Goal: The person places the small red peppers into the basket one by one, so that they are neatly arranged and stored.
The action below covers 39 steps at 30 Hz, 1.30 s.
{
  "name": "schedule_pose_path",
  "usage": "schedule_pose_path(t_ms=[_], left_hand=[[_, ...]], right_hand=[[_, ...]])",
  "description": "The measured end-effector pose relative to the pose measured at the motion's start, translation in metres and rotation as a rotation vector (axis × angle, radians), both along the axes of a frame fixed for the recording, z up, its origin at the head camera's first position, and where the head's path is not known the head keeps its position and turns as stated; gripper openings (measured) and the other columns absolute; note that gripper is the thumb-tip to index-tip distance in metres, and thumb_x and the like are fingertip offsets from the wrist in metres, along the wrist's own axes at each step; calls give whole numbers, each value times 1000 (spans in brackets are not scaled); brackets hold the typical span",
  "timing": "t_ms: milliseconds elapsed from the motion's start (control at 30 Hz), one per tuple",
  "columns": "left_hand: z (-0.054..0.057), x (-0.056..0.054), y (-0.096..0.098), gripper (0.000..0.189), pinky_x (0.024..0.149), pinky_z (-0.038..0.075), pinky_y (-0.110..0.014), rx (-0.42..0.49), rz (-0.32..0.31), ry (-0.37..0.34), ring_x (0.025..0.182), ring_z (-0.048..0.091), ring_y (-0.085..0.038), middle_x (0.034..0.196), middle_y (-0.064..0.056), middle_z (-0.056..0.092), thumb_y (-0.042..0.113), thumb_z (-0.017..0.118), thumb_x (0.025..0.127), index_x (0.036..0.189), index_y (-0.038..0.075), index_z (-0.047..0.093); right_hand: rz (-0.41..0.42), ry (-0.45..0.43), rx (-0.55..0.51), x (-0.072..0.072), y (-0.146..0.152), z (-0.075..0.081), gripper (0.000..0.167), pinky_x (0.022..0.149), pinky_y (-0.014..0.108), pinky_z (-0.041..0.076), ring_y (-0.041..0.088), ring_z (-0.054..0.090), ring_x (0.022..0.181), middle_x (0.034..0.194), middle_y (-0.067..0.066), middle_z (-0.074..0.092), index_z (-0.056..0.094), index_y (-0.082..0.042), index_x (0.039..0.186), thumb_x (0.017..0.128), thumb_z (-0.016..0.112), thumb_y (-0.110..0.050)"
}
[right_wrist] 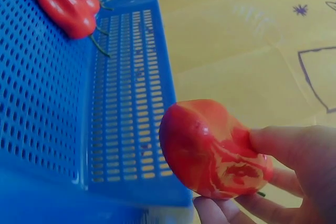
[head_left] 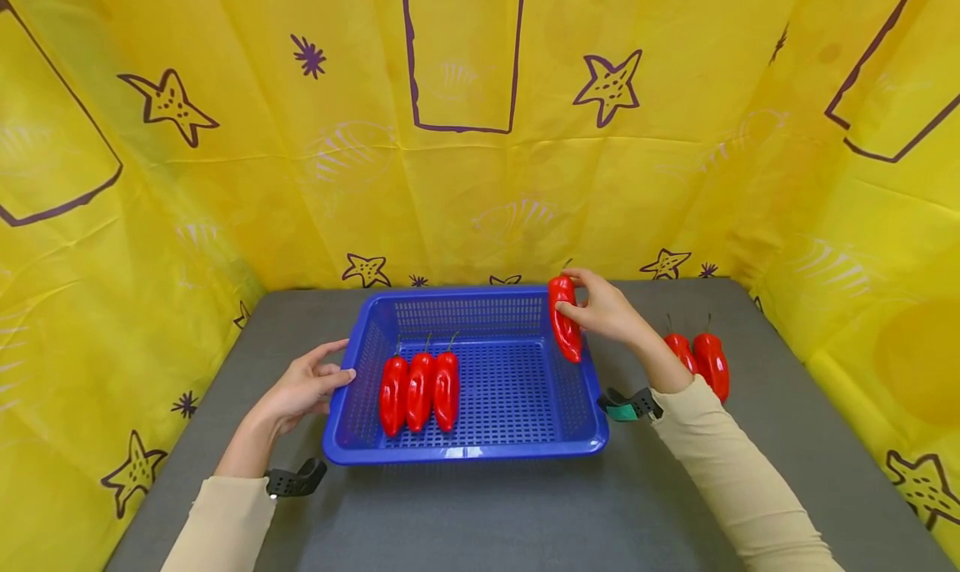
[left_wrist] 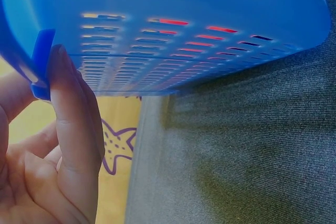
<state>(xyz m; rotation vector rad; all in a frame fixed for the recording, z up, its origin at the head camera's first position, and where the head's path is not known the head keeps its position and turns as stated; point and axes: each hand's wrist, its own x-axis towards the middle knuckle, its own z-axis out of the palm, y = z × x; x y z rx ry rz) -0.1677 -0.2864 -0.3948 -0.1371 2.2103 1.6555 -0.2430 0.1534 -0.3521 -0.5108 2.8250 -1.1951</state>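
Observation:
A blue perforated plastic basket (head_left: 465, 453) stands on the table, with three red chili peppers (head_left: 420, 391) side by side in its left part. My left hand (head_left: 303, 386) pinches the basket's left rim between thumb and fingers; the left wrist view shows the fingers (left_wrist: 73, 124) under that rim. Over the basket's back right corner, my right hand (head_left: 606, 305) holds another red pepper (head_left: 566, 322), stem up and a little tilted. Seen from the right wrist, this pepper (right_wrist: 210, 150) is pinched between thumb and fingers.
Two more red peppers (head_left: 710, 363) lie on the grey table (head_left: 480, 514) to the right of the basket, partly behind my right forearm. A yellow curtain (head_left: 465, 188) with starfish drawings closes off the back and both sides.

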Motion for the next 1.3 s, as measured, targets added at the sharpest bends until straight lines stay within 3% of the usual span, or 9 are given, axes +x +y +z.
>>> schedule_pose_path(t_ms=[167, 400, 700, 933, 1300], left_hand=[[0, 0, 0, 74, 71, 55, -47, -13, 7, -2, 82, 67, -28, 100, -16, 63, 23, 63, 88, 147, 14, 18], [0, 0, 0, 74, 70, 55, -47, -7, 0, 1, 81, 67, -27, 100, -16, 64, 23, 62, 88, 147, 14, 17], [-1, 0, 0, 74, 70, 55, -47, -10, 1, 2, 82, 67, -27, 101, -16, 64, 22, 62, 89, 147, 14, 17], [-1, 0, 0, 75, 70, 55, -47, -8, 2, 2, 82, 67, -27, 100, -16, 64, 24, 63, 88, 147, 14, 18], [-1, -1, 0, 75, 70, 55, -47, -18, 3, 7, 82, 67, -27, 101, -16, 64, 25, 64, 87, 146, 14, 19]], right_hand=[[18, -41, -45, 0, -11, 0, 61, 53, 29, 55, 21, 63, 66, 123, 23, 50, 35, 0, 136, 85, 64, -16], [54, -22, -61, -1, -24, -3, 59, 49, 28, 54, 22, 64, 65, 122, 26, 51, 36, 4, 134, 85, 64, -12], [72, -53, -78, -4, -42, -10, 57, 52, 35, 56, 22, 64, 63, 119, 25, 52, 40, -1, 134, 84, 65, -13], [76, -78, -81, -4, -56, -16, 57, 49, 31, 55, 21, 64, 64, 117, 24, 53, 40, 0, 133, 84, 66, -14], [108, -141, -85, -6, -73, -26, 57, 54, 37, 56, 19, 65, 62, 121, 23, 52, 39, -1, 133, 85, 66, -14]])
